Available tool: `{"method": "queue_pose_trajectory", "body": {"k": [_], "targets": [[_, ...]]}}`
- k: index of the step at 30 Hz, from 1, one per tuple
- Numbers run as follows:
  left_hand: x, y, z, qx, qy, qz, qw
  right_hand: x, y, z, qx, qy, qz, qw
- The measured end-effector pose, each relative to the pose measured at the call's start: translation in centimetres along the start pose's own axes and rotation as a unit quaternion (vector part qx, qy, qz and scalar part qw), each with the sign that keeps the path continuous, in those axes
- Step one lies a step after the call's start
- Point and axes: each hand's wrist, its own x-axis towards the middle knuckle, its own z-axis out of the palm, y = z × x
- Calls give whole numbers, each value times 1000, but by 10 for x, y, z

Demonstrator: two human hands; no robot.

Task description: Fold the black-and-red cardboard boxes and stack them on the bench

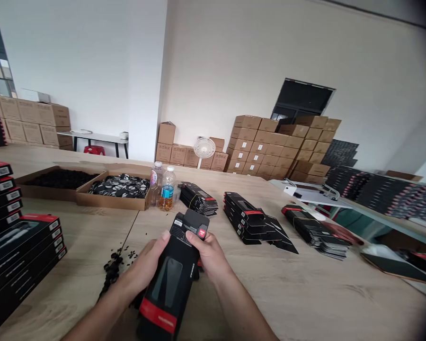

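Left hand [142, 265] and right hand [208, 253], grip clamped together on black box [166, 289]; loose black pieces [115, 267] near left, flat box stacks [244, 218] right, bottles [163, 189] far on surface [270, 293].

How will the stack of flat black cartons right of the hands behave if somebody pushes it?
The stack of flat black cartons looks unbound, so it would probably slide apart. Each thin card seems light, and the protruding flap may bend easily.
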Motion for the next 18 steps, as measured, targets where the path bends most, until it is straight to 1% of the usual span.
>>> {"method": "queue_pose_trajectory", "body": {"k": [1,2,3,4,5,7,9,11,12,13,14,17,18], "targets": [[1,1,-1,63,9,35,997,2,-1,-1,-11,18,-12,1000],[3,0,-3,107,3,54,993,4,-1,-2,-21,36,-18,999],[5,-1,-5,126,-2,58,990,5,1,-2,-30,50,-20,998],[8,-3,-6,122,7,55,991,5,4,-1,-36,53,-17,998],[10,-4,-9,97,31,53,993,4,7,1,-41,45,-12,998],[14,-5,-14,19,100,42,994,0,17,9,-41,2,1,999],[16,-2,-22,-56,162,16,985,-5,25,17,-25,-55,26,998],[17,2,-30,-94,195,-17,976,-8,31,21,-12,-106,67,992],[17,3,-34,-92,204,-25,974,-8,32,21,-16,-121,87,989],[17,3,-36,-78,206,-25,975,-8,32,20,-31,-117,98,988],[18,3,-38,-55,200,-20,978,-6,32,17,-53,-94,95,990],[19,-2,-39,13,179,15,984,1,30,6,-111,18,42,993],[20,-4,-38,23,172,28,984,3,29,3,-117,37,29,992]]}}
